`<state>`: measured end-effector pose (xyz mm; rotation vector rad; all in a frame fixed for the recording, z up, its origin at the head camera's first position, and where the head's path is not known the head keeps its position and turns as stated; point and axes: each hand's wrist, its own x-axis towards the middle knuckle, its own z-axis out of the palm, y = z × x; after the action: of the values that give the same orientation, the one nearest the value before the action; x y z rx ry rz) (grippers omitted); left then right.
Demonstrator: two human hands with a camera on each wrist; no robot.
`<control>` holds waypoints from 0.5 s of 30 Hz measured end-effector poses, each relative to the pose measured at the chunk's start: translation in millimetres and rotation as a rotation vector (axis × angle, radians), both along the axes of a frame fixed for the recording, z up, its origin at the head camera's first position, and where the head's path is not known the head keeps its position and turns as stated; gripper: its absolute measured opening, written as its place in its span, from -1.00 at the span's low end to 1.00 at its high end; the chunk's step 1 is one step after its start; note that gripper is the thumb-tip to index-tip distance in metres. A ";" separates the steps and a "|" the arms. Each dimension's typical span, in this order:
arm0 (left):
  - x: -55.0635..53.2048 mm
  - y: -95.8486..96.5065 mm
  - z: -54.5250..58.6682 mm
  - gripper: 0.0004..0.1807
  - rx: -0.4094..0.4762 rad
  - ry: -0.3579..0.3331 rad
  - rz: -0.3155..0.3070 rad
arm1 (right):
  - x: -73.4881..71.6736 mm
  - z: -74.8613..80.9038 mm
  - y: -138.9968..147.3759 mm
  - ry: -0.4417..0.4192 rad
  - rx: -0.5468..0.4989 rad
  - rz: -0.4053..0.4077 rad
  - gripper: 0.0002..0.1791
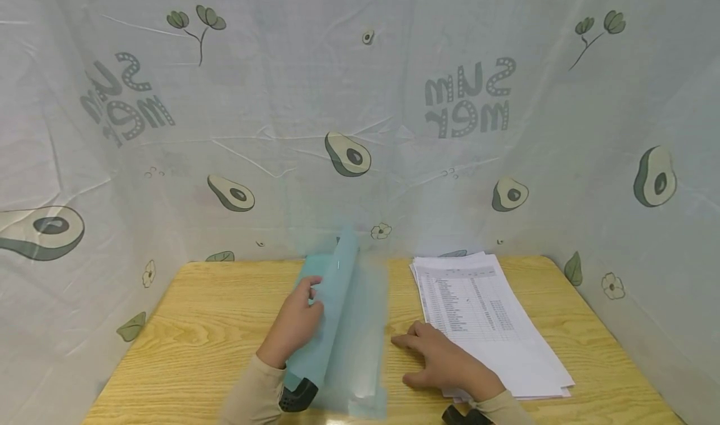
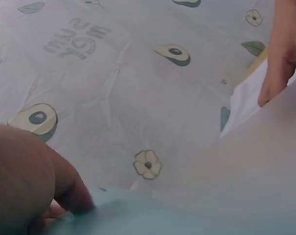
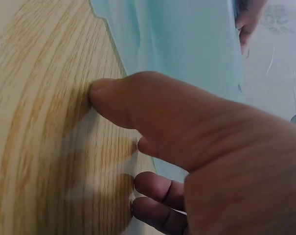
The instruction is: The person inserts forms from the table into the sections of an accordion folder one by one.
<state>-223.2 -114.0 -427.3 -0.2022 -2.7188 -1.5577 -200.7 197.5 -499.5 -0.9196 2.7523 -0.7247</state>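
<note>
A light blue plastic folder point(image 1: 337, 306) stands open on the table, its cover raised and tilted, with translucent sleeves point(image 1: 360, 325) spread to the right and blurred. My left hand point(image 1: 295, 322) pinches the edge of the cover; in the left wrist view the thumb and fingertips point(image 2: 81, 199) meet at the blue edge. Between the folder and a stack of printed sheets point(image 1: 472, 300) is my right hand point(image 1: 444, 356), thumb and fingers spread and holding nothing. Its wrist overlaps the lower left of the stack. In the right wrist view its thumb point(image 3: 113, 100) is over bare wood beside the folder.
The wooden table point(image 1: 225, 312) carries the folder and the paper stack. Behind it and at both sides hangs a pale curtain point(image 1: 292, 100) printed with avocados and flowers. Black wrist straps point(image 1: 299, 395) show at both cuffs.
</note>
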 end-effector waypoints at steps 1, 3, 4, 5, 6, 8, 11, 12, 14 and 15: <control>-0.8 1.0 -2.2 -0.50 -0.018 0.012 0.006 | -0.1 -0.1 -0.1 0.007 0.002 0.000 -0.26; -1.8 2.7 -5.3 -0.51 -0.064 0.045 0.018 | -0.5 -0.2 -0.1 0.015 0.005 -0.002 -0.30; -2.4 3.8 -6.8 -0.59 -0.092 0.061 0.021 | -0.5 0.1 -0.3 0.015 0.005 -0.005 -0.32; -2.6 4.6 -8.5 -0.67 -0.117 0.080 0.019 | -0.5 0.3 -0.4 0.014 0.005 -0.008 -0.34; -2.8 5.3 -9.5 -0.74 -0.139 0.096 0.013 | -0.6 0.5 -0.5 0.013 0.004 -0.010 -0.36; -3.9 6.0 -11.4 -0.69 -0.155 0.108 -0.007 | -0.7 1.0 -0.8 0.014 0.005 -0.012 -0.38; -4.7 4.8 -11.5 -0.52 -0.120 0.101 -0.029 | -0.6 1.6 -1.3 0.016 0.008 -0.012 -0.42; -4.5 4.0 -10.6 -0.52 -0.093 0.093 -0.026 | -0.6 2.0 -1.5 0.015 0.007 -0.011 -0.42; -3.9 2.4 -7.7 -0.56 -0.032 0.086 -0.005 | -0.7 2.2 -1.7 0.016 0.004 -0.012 -0.44; -3.4 1.7 -5.8 -0.60 0.010 0.086 0.009 | -0.7 2.4 -1.7 0.015 0.001 -0.012 -0.45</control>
<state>-226.6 -112.3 -433.1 -0.2506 -2.6436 -1.5225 -201.4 195.7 -497.1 -0.9126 2.7737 -0.7217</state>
